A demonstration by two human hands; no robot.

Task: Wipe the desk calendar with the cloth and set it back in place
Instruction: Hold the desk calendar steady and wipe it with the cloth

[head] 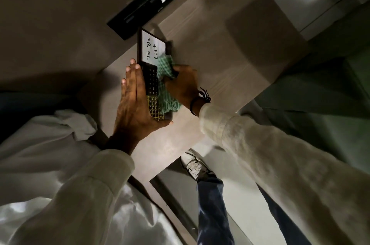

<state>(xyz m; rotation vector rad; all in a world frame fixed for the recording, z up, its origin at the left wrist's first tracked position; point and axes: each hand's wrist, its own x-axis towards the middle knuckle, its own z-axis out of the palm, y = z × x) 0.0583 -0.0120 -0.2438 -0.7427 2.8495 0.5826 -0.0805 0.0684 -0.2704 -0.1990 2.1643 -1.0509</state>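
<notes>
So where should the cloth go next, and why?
Probably slide the green cloth up over the white To Do List panel: the right hand holds it low on the desk calendar, while the left hand steadies the edge.

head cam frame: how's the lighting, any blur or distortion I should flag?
Head view: dim overall, with broad shadows across the desk; the white To Do List panel of the calendar is the brightest patch, yet legible; left hand, right hand and cloth are reasonably sharp; the sleeves near the bottom edge look soft; wide-angle stretch toward the corners.
</notes>
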